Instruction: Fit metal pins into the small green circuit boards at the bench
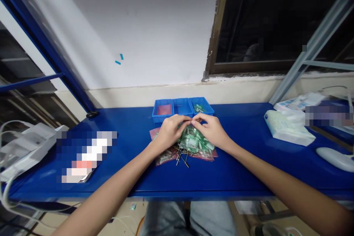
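Observation:
My left hand (pixel 170 129) and my right hand (pixel 212 129) meet at their fingertips over a heap of small parts. Both are closed in a pinch, and whatever lies between the fingers is too small to make out. Below them lie clear and greenish plastic packets (pixel 195 142) with metal-looking pieces inside. Pink see-through bags (pixel 166 158) stick out from under the heap on both sides. Several loose dark and brass-coloured screw-like pieces (pixel 181 155) lie at its front.
Behind my hands stands a blue three-part bin (pixel 162 118), with pink material in its left compartment and greenish packets in its right. A tissue pack (pixel 290 129) and a white rounded object (pixel 334 158) lie on the right of the blue table (pixel 243 184). White equipment with cables (pixel 30 147) stands left.

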A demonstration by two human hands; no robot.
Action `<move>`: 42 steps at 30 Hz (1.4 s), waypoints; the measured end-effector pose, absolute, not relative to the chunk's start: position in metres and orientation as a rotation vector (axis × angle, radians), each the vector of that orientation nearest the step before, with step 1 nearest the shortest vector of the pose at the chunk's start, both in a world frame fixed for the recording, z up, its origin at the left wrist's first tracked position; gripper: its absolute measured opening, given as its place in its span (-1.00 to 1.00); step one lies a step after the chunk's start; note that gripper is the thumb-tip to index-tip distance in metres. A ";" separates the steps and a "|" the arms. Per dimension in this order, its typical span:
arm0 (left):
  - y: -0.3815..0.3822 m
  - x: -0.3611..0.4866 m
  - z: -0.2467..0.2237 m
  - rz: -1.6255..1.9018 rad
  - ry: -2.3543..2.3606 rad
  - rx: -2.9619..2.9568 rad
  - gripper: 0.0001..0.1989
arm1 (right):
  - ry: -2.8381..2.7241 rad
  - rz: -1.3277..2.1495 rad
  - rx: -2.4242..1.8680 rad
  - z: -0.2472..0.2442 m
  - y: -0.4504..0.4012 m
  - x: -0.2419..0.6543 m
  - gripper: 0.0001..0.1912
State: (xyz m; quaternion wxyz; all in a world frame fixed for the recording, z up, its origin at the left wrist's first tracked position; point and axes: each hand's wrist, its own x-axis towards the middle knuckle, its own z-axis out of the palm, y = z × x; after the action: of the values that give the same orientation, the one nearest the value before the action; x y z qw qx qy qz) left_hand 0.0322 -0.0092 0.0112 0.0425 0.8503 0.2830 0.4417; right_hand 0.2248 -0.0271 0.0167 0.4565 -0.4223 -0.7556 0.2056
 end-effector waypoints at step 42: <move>0.013 0.010 0.015 1.399 1.248 2.880 -0.81 | -2.296 -0.290 -0.919 0.036 0.026 0.228 -0.78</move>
State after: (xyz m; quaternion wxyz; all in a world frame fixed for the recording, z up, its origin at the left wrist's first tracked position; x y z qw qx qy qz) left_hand 0.0100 0.0130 0.0150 -0.1467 0.8290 0.3593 0.4027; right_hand 0.2276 0.0256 0.0364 0.3200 -0.3497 -0.8736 -0.1105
